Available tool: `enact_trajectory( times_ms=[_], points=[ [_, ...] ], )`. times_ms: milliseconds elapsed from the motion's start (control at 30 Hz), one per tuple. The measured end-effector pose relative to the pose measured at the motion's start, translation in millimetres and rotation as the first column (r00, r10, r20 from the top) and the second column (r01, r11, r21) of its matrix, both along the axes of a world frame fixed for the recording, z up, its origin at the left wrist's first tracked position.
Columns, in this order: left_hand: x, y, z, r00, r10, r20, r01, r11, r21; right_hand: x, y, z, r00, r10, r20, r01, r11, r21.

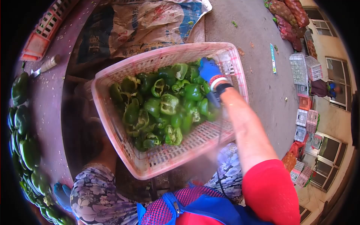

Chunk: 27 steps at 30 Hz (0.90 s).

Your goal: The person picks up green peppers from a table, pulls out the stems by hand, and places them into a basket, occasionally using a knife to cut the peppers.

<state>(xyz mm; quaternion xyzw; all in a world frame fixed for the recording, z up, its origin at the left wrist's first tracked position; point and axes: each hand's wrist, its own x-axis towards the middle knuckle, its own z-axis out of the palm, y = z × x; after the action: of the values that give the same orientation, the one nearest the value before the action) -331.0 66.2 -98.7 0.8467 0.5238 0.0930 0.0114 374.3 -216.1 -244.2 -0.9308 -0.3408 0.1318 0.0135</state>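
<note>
My right hand (210, 70), in a blue glove with bands at the wrist, reaches into the far right corner of a pink plastic crate (108, 123). Its fingers look curled in against the peppers, and what they hold, if anything, is hidden. Cut green peppers (168, 104) fill much of the crate, several split open with pale insides showing. The crate sits tilted before my knees. At the lower left, beside my knee, a blue-gloved hand, apparently my left hand (63, 195), shows in part near whole green peppers (30, 153); its fingers are not clear.
A knife with a pale handle (50, 63) lies on the purplish ground at left. Beyond it stands an orange-red crate (36, 45). A printed sack (150, 26) is spread behind the pink crate. Filled net sacks (287, 18) and stacked crates (300, 71) line the right, near a person (320, 89).
</note>
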Motion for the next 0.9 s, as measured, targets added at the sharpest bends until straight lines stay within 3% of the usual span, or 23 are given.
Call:
enact_trajectory(
  times_ms=[67,167,267,367,467,567,600,700,733,833,900],
  points=[
    [2,0,0,1.0,0.005,0.016,-0.005,1.0,0.002,-7,7,45,0.98,0.136,-0.148,-0.167,0.961,-0.222],
    [3,-2,3,0.999,0.012,0.031,-0.012,1.0,-0.003,-78,21,99,0.917,0.34,-0.207,-0.389,0.875,-0.289],
    [2,-2,3,0.999,0.01,0.044,-0.01,1.0,-0.006,-98,-47,46,0.837,0.544,-0.066,-0.547,0.833,-0.082],
    [-1,0,3,0.999,0.01,0.045,-0.01,1.0,-0.008,-99,-54,73,0.817,0.392,-0.423,-0.525,0.809,-0.265],
    [1,2,2,0.999,0.008,0.042,-0.007,1.0,-0.008,-105,-84,58,0.821,0.34,-0.459,-0.525,0.766,-0.371],
    [3,1,3,0.998,0.023,0.051,-0.023,1.0,-0.008,-108,-84,35,0.834,0.426,-0.349,-0.546,0.727,-0.417],
    [4,3,7,0.998,0.029,0.057,-0.028,0.999,-0.018,-100,-86,30,0.817,0.419,-0.397,-0.556,0.755,-0.346],
    [7,1,13,0.994,0.058,0.097,-0.056,0.998,-0.015,-98,-59,48,0.783,0.437,-0.442,-0.608,0.688,-0.396],
    [11,1,15,0.991,0.062,0.117,-0.062,0.998,-0.008,-102,-57,45,0.754,0.524,-0.397,-0.649,0.688,-0.324],
    [24,-3,22,0.983,0.073,0.166,-0.069,0.997,-0.03,-160,4,107,0.668,0.474,-0.574,-0.729,0.571,-0.377],
    [25,-2,22,0.975,0.1,0.199,-0.088,0.994,-0.072,-203,19,119,0.53,0.413,-0.741,-0.819,0.476,-0.321]
  ],
)
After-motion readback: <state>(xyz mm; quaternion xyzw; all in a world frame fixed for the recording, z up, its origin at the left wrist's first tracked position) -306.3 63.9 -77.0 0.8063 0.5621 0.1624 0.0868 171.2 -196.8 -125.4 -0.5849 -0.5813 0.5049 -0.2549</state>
